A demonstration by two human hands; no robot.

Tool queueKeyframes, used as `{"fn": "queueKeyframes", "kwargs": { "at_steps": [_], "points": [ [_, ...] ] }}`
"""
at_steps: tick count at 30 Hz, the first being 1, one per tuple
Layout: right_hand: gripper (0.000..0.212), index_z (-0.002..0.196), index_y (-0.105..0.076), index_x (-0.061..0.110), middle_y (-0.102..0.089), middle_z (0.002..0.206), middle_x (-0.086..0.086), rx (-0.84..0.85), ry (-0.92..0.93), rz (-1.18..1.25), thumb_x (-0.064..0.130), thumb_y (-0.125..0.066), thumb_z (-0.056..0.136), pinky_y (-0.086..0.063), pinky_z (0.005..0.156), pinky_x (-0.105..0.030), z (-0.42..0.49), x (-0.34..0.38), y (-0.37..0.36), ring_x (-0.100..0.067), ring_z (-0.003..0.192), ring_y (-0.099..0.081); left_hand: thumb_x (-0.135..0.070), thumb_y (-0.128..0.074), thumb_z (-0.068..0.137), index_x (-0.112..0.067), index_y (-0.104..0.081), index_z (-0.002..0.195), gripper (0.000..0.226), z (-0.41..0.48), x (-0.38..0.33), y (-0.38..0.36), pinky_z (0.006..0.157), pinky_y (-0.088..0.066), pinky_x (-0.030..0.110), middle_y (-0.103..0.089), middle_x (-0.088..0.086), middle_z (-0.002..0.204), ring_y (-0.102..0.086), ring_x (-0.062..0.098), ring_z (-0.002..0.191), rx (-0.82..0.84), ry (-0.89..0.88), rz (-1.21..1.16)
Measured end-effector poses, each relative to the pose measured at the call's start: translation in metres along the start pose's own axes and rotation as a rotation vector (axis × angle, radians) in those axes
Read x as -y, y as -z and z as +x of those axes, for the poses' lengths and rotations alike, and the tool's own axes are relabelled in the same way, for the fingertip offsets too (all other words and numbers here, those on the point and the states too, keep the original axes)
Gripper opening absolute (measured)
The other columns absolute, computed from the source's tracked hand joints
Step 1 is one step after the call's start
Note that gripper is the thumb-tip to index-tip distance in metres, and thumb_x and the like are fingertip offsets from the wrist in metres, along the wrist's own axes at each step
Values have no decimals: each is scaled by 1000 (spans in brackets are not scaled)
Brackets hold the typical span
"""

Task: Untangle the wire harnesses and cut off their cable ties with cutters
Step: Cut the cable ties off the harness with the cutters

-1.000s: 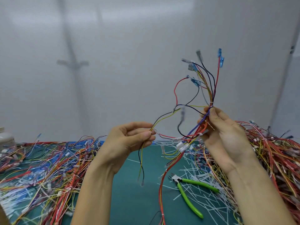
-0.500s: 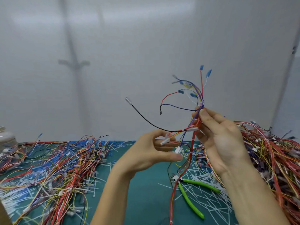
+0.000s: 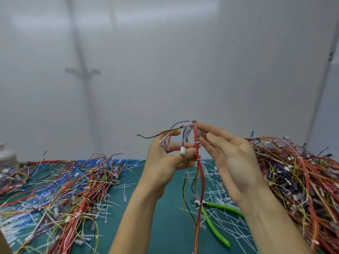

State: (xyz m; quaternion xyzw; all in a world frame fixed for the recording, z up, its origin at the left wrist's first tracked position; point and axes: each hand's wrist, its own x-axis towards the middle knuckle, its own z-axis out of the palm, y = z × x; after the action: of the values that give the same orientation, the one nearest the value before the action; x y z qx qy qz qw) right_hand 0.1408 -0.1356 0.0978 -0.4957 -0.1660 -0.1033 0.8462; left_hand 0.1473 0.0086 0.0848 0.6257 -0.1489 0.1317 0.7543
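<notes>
Upright branch ends have folded down since the earlier frame. Left hand [image 3: 165,160] grips the gathered branches. Harness [image 3: 196,136] hangs between both hands above the bench [image 3: 170,226]. Right hand [image 3: 233,158], fingers nearly straight, touches its trunk. Untangling appears unfinished; cutters [image 3: 225,208] lie idle.

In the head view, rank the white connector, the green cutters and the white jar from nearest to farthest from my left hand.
1. white connector, at the left hand thumb tip.
2. green cutters, on the green mat below, to the right.
3. white jar, at the far left edge.
</notes>
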Motion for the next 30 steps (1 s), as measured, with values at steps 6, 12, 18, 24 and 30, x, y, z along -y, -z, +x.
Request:
{"fn": "queueKeyframes", "kwargs": {
  "at_steps": [6,12,18,24,30],
  "points": [
    [21,91,-75,19,-76,92,4,-65,41,-459,4,-60,92,-55,63,-18,2,-1,7,-7,80,-66,11,-69,81,-12,-54,106,38,7,-4,12,59,-57,23,-76,12,85,-72,19,66,-283,-36,-262],
    [15,105,-71,22,-76,103,2,379,-253,-726,24,-60,95,-54,85,-24,-5,-7,4,-10,86,-72,14,-63,85,-11,-46,107,38,12,-4,18,59,-58,24,-75,3,73,-73,15,67,-542,-89,-545],
    [21,114,-65,5,-76,87,-12,380,-270,-611,1,-61,93,-58,72,-29,-9,-13,-5,-17,68,-67,6,-60,91,1,-56,116,26,15,-5,23,61,-58,19,-69,15,113,-68,19,92,-645,12,-714],
    [14,102,-66,11,-77,81,-7,242,-121,-466,2,-63,92,-58,62,-28,-7,-10,-5,-14,59,-68,-28,-63,85,-1,-66,108,36,10,-10,14,83,-58,28,-72,15,112,-71,17,99,-175,345,-817],
    [4,91,-66,6,-76,77,-9,151,-116,-382,9,-68,89,-56,53,-24,-6,-12,-5,-16,55,-67,-15,-69,68,-1,-73,96,31,7,-2,-2,57,-56,22,-75,12,98,-72,11,70,-113,310,-469]
  ]
}}
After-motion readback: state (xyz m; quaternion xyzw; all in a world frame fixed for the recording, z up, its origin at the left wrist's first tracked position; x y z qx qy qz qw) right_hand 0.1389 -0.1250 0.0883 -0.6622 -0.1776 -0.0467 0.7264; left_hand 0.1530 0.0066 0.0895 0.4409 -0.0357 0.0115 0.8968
